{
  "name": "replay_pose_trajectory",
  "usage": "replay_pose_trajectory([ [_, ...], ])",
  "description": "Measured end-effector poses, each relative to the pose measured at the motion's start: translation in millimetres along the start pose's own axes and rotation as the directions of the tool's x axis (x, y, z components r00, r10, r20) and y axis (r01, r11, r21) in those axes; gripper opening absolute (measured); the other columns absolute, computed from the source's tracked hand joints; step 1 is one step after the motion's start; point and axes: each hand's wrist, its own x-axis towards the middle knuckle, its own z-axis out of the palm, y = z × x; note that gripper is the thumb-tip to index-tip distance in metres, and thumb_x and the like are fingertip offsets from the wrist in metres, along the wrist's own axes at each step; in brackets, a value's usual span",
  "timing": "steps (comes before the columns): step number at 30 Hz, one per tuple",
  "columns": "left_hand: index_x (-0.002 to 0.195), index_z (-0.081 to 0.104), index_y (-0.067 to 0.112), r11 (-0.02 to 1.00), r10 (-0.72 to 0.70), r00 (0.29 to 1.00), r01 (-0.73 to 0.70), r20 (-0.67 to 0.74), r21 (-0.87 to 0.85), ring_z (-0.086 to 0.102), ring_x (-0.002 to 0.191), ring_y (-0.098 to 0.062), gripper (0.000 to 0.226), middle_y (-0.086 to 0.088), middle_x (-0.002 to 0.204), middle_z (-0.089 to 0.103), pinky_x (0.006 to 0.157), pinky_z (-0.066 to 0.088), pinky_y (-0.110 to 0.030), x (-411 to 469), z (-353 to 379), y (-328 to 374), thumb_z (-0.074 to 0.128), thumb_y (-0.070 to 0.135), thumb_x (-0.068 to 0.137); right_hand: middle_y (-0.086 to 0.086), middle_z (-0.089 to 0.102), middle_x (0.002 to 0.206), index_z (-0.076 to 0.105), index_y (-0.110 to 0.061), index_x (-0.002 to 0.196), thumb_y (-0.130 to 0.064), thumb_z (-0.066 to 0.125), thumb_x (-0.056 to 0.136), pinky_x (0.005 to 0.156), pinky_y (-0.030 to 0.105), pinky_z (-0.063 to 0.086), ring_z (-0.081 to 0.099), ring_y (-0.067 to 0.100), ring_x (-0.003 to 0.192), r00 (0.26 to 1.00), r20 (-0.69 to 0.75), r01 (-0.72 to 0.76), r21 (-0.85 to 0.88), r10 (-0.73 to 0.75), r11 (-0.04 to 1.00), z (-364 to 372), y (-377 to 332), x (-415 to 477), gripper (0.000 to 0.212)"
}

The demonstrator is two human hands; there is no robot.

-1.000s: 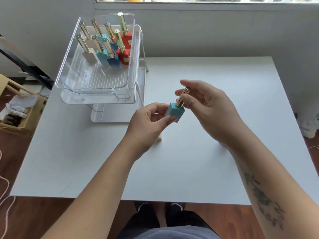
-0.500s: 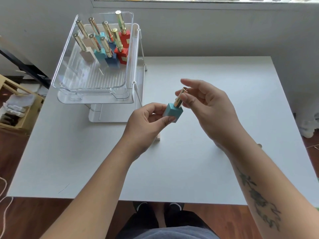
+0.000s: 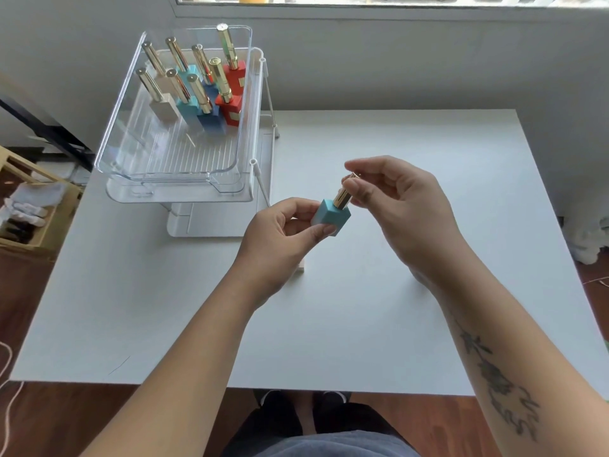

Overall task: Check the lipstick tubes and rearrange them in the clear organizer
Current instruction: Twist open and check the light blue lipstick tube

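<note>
Inspection step, by my reading: one teal lipstick tube (image 3: 330, 216) held at centre frame above the white table (image 3: 412, 153), clear of the surface. Left hand (image 3: 280, 239) pinches the teal square base between thumb and fingers; right hand (image 3: 400, 206) pinches the gold upper section between thumb and forefinger tips, as if to pull or twist it. Whether the cap is parting from the base cannot be told. Next move likely calls for a steady grip on the base while the gold part is drawn off or reseated, then a carry to the upper left of the frame. Clear organizer (image 3: 131, 166) stands there on its raised stand, upper tray holding eight tubes upright in two rows at its far end (near half of the tray bare): two beige tubes (image 3: 163, 107), two teal tubes in the tray (image 3: 188, 108), two blue tubes (image 3: 211, 118), two red tubes (image 3: 230, 105). Tubes counted in all: nine. Small pale object (image 3: 301, 266) on the table, partly hidden by the left hand; identity unclear.
</note>
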Motion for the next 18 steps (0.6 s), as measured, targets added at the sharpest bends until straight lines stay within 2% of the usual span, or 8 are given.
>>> replay_pose_trajectory([
  [2, 0.101, 0.071, 0.022, 1.000, -0.004, 1.000, 0.003, 0.004, 0.014, 0.072, 0.092, -0.008, 0.021, 0.006, 0.092, 0.077, 0.068, 0.048, -0.010, -0.2, 1.1, -0.5, 0.075, 0.013, 0.083, -0.005, 0.074, 0.083, 0.070, -0.018, 0.095, -0.024, 0.075, 0.083, 0.083, 0.033, 0.058, 0.070, 0.012, 0.082, 0.999, -0.034, -0.012, -0.018, 0.011, 1.000, 0.7, -0.9, 1.9, 0.014],
  [4, 0.101, 0.070, 0.023, 1.000, -0.004, 1.000, 0.004, -0.001, 0.004, 0.072, 0.092, -0.007, 0.021, 0.007, 0.092, 0.077, 0.067, 0.048, -0.010, 0.0, 2.1, -0.9, 0.075, 0.014, 0.083, -0.008, 0.073, 0.080, 0.069, -0.019, 0.090, -0.033, 0.078, 0.078, 0.076, 0.026, 0.057, 0.068, 0.011, 0.078, 0.998, -0.058, -0.021, -0.046, 0.018, 0.999, 1.1, -1.1, 2.9, 0.020],
  [7, 0.100, 0.071, 0.025, 1.000, 0.004, 1.000, -0.004, -0.007, -0.012, 0.072, 0.092, -0.006, 0.021, 0.009, 0.092, 0.077, 0.072, 0.050, -0.011, 1.7, 2.8, -0.8, 0.076, 0.014, 0.082, -0.015, 0.071, 0.098, 0.067, -0.027, 0.110, -0.036, 0.074, 0.082, 0.079, 0.015, 0.053, 0.067, -0.002, 0.089, 0.999, -0.016, -0.043, -0.069, 0.042, 0.997, -1.1, -0.7, 3.2, 0.031],
  [9, 0.098, 0.071, 0.026, 1.000, 0.008, 1.000, -0.008, -0.006, -0.013, 0.072, 0.092, -0.006, 0.021, 0.010, 0.092, 0.077, 0.073, 0.050, -0.011, 2.9, 2.8, -0.5, 0.076, 0.013, 0.082, -0.010, 0.071, 0.107, 0.063, -0.023, 0.122, -0.027, 0.069, 0.088, 0.088, 0.017, 0.052, 0.066, -0.001, 0.098, 0.998, 0.035, -0.045, -0.036, 0.046, 0.998, -2.9, -0.9, 3.1, 0.035],
  [11, 0.098, 0.071, 0.026, 1.000, 0.009, 1.000, -0.009, -0.005, -0.012, 0.072, 0.092, -0.006, 0.021, 0.010, 0.092, 0.077, 0.074, 0.050, -0.011, 3.9, 2.6, -0.4, 0.076, 0.014, 0.082, -0.005, 0.073, 0.107, 0.062, -0.017, 0.124, -0.017, 0.065, 0.091, 0.092, 0.019, 0.051, 0.067, 0.003, 0.101, 0.997, 0.063, -0.039, 0.012, 0.039, 0.999, -3.3, -2.2, 2.7, 0.033],
  [15, 0.096, 0.071, 0.028, 1.000, 0.013, 1.000, -0.013, -0.008, -0.009, 0.072, 0.091, -0.006, 0.020, 0.010, 0.092, 0.077, 0.073, 0.050, -0.011, 4.1, 1.3, -0.8, 0.076, 0.015, 0.081, -0.002, 0.075, 0.094, 0.069, -0.017, 0.107, -0.014, 0.070, 0.087, 0.090, 0.025, 0.054, 0.070, 0.007, 0.093, 1.000, 0.020, -0.023, 0.019, 0.022, 1.000, -2.0, -3.2, 4.8, 0.020],
  [18, 0.094, 0.072, 0.030, 1.000, 0.015, 1.000, -0.015, -0.007, -0.008, 0.072, 0.091, -0.006, 0.020, 0.010, 0.091, 0.077, 0.073, 0.050, -0.011, 3.6, 0.7, -1.5, 0.076, 0.016, 0.081, -0.003, 0.074, 0.083, 0.068, -0.015, 0.091, -0.020, 0.078, 0.080, 0.079, 0.020, 0.056, 0.070, 0.005, 0.081, 0.999, -0.032, -0.026, 0.028, 0.027, 0.999, 0.3, -2.2, 6.5, 0.016],
])
